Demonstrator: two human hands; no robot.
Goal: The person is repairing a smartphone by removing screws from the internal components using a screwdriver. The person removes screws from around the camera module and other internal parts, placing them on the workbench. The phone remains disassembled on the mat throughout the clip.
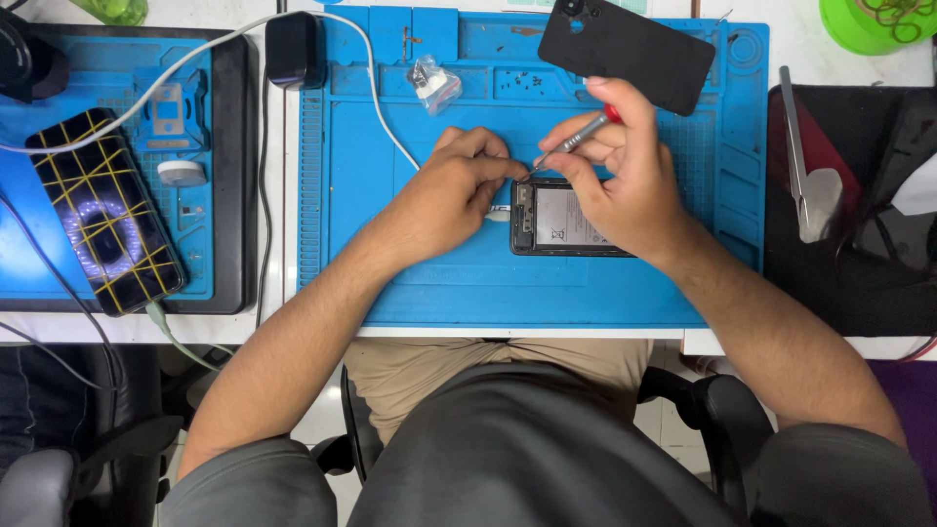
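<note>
Two hands: right hand [625, 185] grips screwdriver [578, 135]; left hand [454, 195] pinches opened phone [566, 220] edge.

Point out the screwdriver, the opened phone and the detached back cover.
screwdriver [584, 130]: head view, on its metal shaft.
opened phone [564, 217]: head view, on the exposed battery.
detached back cover [630, 51]: head view, on its black middle.

Both forearms are bare and run up from the lower corners of the frame, converging just above its middle. The left hand [444, 200] lies palm down, knuckles up, its fingers [498, 168] curled with tips pressed downward. The right hand [625, 181] sits just beside it, wrist bent inward, thumb and forefinger pinched together, the other fingers folded beneath.
</note>
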